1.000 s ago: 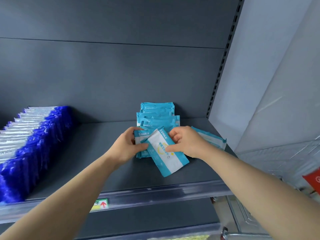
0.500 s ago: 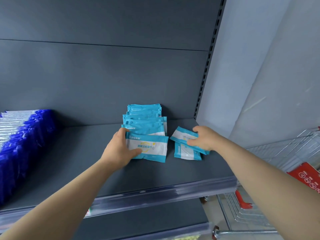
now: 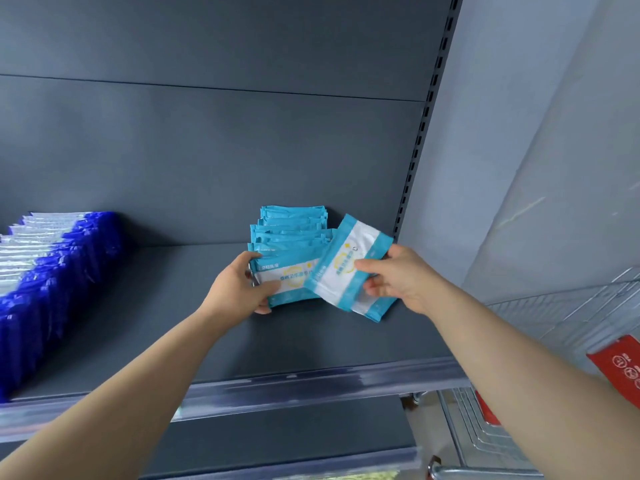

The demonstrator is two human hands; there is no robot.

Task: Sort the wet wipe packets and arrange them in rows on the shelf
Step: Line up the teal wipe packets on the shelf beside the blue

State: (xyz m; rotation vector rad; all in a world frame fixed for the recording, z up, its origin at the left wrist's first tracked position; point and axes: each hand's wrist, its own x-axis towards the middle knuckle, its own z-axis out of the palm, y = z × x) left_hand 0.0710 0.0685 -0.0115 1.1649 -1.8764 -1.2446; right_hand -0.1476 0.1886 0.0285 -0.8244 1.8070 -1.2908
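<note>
While left hand (image 3: 239,289) grips one teal row (image 3: 291,233) — right hand (image 3: 401,278), one tilted packet (image 3: 346,268).

A dark grey metal back panel (image 3: 207,150) fills the upper left and centre of the frame, crossed by one thin horizontal seam; a black slotted upright (image 3: 426,112) runs down its right edge; right of that stands a pale grey wall (image 3: 554,133), evenly lit; the matching grey shelf (image 3: 156,323) ends in a clear plastic price rail (image 3: 311,382); at lower right, a wire trolley (image 3: 485,434) carries a red sign (image 3: 620,365).
</note>
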